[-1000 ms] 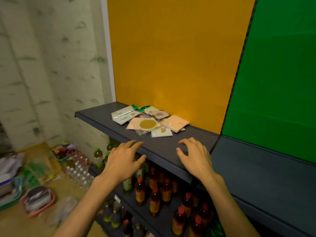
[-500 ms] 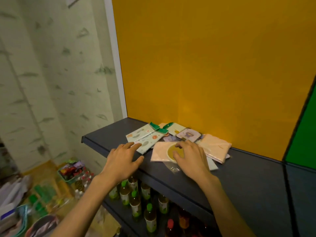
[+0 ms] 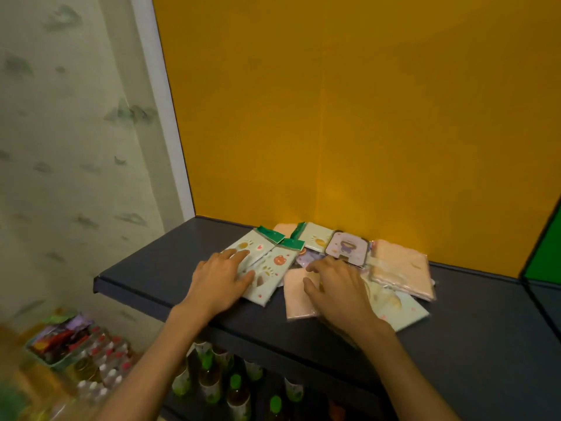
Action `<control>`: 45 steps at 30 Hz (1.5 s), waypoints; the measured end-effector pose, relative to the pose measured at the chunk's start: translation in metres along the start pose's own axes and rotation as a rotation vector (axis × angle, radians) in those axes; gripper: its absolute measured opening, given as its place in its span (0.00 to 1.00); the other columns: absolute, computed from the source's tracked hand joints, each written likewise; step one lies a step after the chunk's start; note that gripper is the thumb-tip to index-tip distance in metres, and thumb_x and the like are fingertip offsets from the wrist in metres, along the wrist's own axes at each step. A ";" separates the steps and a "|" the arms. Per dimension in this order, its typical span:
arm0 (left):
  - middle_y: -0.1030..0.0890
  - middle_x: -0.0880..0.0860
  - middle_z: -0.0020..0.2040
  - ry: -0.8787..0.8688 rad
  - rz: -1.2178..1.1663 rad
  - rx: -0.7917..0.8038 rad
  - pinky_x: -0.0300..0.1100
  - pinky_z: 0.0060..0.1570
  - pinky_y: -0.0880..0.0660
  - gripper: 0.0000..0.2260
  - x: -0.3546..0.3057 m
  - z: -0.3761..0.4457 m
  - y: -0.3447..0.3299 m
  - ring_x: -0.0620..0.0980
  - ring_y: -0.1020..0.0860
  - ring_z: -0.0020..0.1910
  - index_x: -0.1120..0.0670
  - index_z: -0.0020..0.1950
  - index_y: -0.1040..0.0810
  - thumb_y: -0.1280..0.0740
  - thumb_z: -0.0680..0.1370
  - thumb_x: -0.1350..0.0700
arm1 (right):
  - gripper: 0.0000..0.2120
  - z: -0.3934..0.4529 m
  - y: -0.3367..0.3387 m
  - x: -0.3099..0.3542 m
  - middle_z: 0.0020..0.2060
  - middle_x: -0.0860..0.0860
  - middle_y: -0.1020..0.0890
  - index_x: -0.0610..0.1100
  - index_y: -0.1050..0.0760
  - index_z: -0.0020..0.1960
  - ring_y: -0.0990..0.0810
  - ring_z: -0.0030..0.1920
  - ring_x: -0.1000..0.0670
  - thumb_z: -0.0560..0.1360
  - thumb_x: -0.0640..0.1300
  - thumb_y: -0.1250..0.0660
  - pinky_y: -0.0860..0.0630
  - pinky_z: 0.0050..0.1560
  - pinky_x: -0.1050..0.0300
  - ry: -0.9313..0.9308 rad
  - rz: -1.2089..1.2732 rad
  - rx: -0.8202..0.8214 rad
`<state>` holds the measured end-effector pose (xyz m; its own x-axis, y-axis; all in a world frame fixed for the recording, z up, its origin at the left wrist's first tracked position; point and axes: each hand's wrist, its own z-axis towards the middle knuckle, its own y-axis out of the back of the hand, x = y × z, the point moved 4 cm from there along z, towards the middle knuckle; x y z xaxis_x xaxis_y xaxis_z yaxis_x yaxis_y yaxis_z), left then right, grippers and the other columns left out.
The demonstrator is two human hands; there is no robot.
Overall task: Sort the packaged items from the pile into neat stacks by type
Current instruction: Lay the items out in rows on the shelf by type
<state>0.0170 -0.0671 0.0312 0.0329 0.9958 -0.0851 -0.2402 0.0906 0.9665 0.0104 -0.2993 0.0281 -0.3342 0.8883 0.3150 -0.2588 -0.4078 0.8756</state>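
- Pile of packaged items (image 3: pixel 334 262) sits mid-frame on dark shelf (image 3: pixel 158 268), against the yellow panel; still mixed, no stacks yet.
- Left hand (image 3: pixel 220 279) lies flat, fingers straight, on pale green packets (image 3: pixel 267 268), holding nothing.
- Right hand (image 3: pixel 337 288) rests on pink packet (image 3: pixel 296 296); fingers bent, probably starting a pinch, cannot tell.
- Step: first pick. Next: lift one packet clear, start a same-type stack.

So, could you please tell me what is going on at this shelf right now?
A person is starting to sort a loose pile of packaged items on a dark shelf. The left hand rests flat on the pale green packets with green header tabs. The right hand lies over a peach cloth packet. A purple cartoon card and another peach packet lie unsorted behind; no stacks yet.
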 end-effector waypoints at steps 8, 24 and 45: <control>0.30 0.51 0.72 -0.099 -0.080 0.097 0.54 0.63 0.31 0.28 0.054 0.045 -0.023 0.54 0.29 0.67 0.44 0.77 0.38 0.45 0.79 0.35 | 0.14 0.021 -0.025 0.040 0.58 0.52 0.21 0.51 0.22 0.58 0.26 0.57 0.50 0.79 0.54 0.41 0.30 0.57 0.52 -0.082 -0.068 -0.073; 0.29 0.57 0.59 -0.005 -0.433 0.147 0.50 0.60 0.31 0.44 0.103 0.076 -0.045 0.58 0.32 0.64 0.54 0.67 0.27 0.26 0.60 0.28 | 0.29 0.017 -0.057 0.082 0.43 0.49 0.20 0.48 0.25 0.37 0.24 0.49 0.46 0.69 0.74 0.42 0.31 0.45 0.51 -0.459 -0.260 -0.027; 0.16 0.57 0.49 0.101 -1.425 0.208 0.48 0.38 0.20 0.03 0.090 0.069 -0.006 0.55 0.16 0.42 0.57 0.53 0.24 0.34 0.80 0.62 | 0.10 -0.006 -0.018 0.062 0.42 0.42 0.14 0.36 0.26 0.52 0.13 0.39 0.43 0.77 0.42 0.29 0.16 0.36 0.45 -0.852 0.940 -0.393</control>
<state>0.0878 0.0212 0.0348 0.0500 0.0590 -0.9970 0.0808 0.9947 0.0629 -0.0112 -0.2379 0.0300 0.1024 0.0319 0.9942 -0.5347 -0.8411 0.0820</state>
